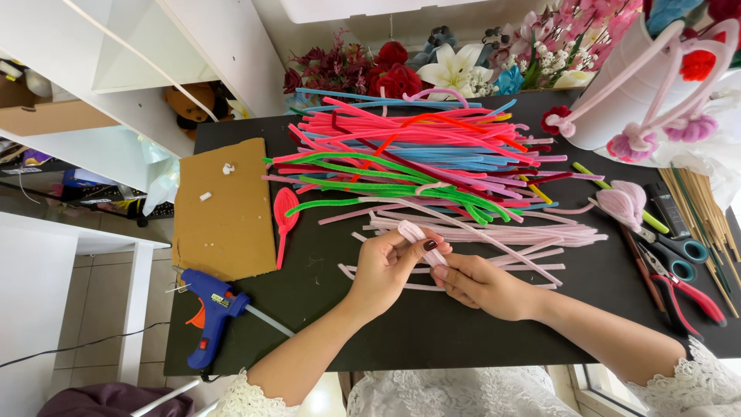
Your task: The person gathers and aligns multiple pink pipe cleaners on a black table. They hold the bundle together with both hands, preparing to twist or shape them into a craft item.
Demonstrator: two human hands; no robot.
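Over the black counter [432, 332], near its front middle, both hands pinch one pale pink pipe cleaner [421, 241]: fuzzy, thin, bent into a short folded loop. Left hand [386, 266] closed on it, thumb and fingers gripping the upper end; right hand [478, 284] closed too, fingertips on the lower end. Just behind lies a pile [417, 154] of more fuzzy stems, straight and long, in pink, blue, green, red. Flat brown cardboard [224, 212] at left, with a blue plastic glue gun [208, 309] near its front corner. Red leaf shape [285, 212] beside the cardboard. Scissors [679, 247] and red-handled pliers [687, 289] at right, by thin wooden sticks [706, 208].
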